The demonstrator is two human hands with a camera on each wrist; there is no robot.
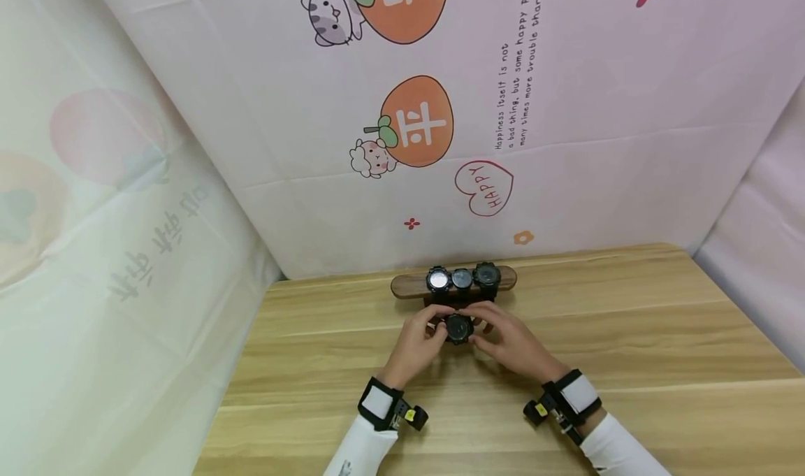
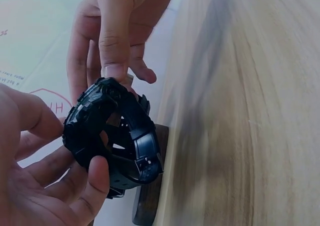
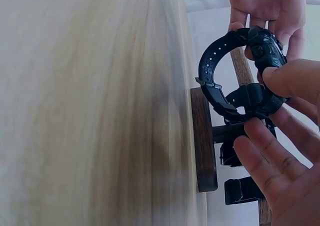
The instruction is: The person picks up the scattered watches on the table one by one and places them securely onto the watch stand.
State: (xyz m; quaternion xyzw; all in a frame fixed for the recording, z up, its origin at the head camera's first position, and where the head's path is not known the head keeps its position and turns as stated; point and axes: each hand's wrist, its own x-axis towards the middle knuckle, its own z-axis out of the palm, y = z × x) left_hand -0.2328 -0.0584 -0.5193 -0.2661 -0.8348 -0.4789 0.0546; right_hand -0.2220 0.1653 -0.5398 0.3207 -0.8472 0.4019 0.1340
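Note:
A black digital watch (image 1: 458,328), its strap buckled into a loop, is held above the table in front of a wooden watch stand (image 1: 407,286). My left hand (image 1: 418,342) pinches one side of its case; in the left wrist view the left fingers (image 2: 97,178) curl at the strap. On the opposite side my right hand (image 1: 512,342) grips the case, and in the right wrist view its thumb (image 3: 287,81) presses the case edge. Three other watches sit on the stand's bar: a bright-faced watch (image 1: 438,279), a middle watch (image 1: 462,278) and a dark watch (image 1: 487,275).
The stand's dark wooden base (image 3: 204,141) rests on the wood-grain table (image 1: 314,378) near its back edge. Behind it hangs a white printed cloth (image 1: 566,182), and another cloth (image 1: 126,322) hangs along the left side.

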